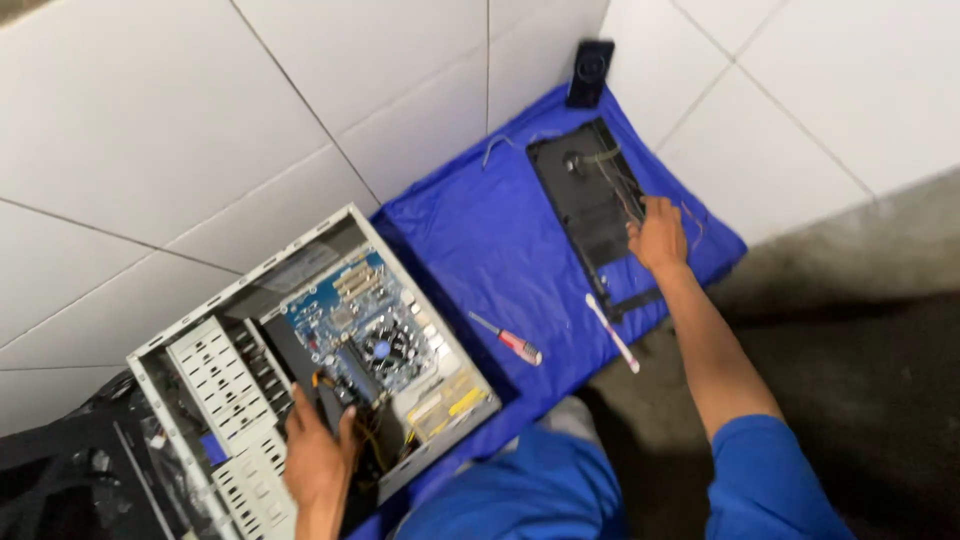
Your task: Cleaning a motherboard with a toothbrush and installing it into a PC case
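Head view, looking down. Landmark: blue cloth (490,240) spread on white tile floor (150,110). Open PC case (300,380) lies on its side at cloth's near-left corner, motherboard (365,330) w/ round fan exposed inside. Left hand (318,460) rests inside case at its near edge, fingers spread apart, flat on the internals; not clamped on anything visible. Black side panel (585,200) lies on cloth's far-right part, thin wires across it. Right hand (658,235) reaches onto panel's right edge; fingers curled down on it, grip can't be told. Red-handled screwdriver (510,340) lies mid-cloth, near edge. White toothbrush (612,333) just right of it, off panel's near end. Small black speaker (590,72) stands beyond cloth's far edge.
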